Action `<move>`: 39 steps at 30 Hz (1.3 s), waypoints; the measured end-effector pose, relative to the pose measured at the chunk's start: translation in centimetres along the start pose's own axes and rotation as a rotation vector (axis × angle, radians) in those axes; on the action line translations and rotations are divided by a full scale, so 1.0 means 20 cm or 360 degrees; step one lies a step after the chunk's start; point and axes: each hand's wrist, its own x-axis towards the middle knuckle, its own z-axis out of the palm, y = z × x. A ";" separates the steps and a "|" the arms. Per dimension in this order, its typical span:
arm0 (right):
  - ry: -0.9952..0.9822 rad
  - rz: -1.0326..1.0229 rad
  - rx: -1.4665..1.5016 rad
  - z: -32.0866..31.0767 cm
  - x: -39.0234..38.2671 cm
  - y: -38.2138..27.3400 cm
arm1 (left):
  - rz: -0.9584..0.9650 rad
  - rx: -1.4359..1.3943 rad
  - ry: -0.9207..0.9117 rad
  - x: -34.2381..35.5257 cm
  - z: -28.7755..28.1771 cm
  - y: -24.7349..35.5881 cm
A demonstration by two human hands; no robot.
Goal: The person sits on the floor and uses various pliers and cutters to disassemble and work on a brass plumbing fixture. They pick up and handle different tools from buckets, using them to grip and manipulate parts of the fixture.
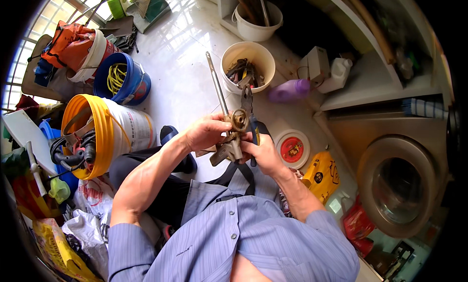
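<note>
In front of my torso, my left hand (210, 131) is closed round a cluster of metal tools. A long thin steel rod (216, 80) with a slotted tip rises from its fingers. Beside the fingertips is a round metal piece (239, 120) with a hole in its middle; below hangs a dull grey metal part (227, 151) with blunt arms. My right hand (264, 153) grips pliers (247, 101), jaws upward, with a dark blue handle. Both hands nearly touch, and which metal pieces each one bears is partly hidden.
Beyond the hands stands a white bucket (267, 58) of tools. Left are a blue bucket (139, 82) with yellow cord and a yellow-rimmed bucket (131, 131) with a power tool. Right are a round lid (303, 150), a purple bottle (290, 90) and a front-loading washing machine (365, 179).
</note>
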 end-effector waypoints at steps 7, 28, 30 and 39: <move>-0.0325 0.0234 0.0066 -0.08 -0.09 -0.17 | 0.0070 -0.0036 -0.0058 -0.03 0.04 0.00; -0.0351 0.0073 -0.0783 -0.34 -0.23 -0.63 | 0.0154 0.0226 0.0029 -0.12 0.03 0.10; -0.0307 0.0200 -0.0861 -0.32 -0.27 -0.70 | 0.0152 0.0234 0.0085 -0.14 -0.02 0.11; -0.0506 0.0283 -0.1347 -0.33 -0.24 -0.74 | 0.0233 0.0678 0.0167 -0.13 0.00 0.17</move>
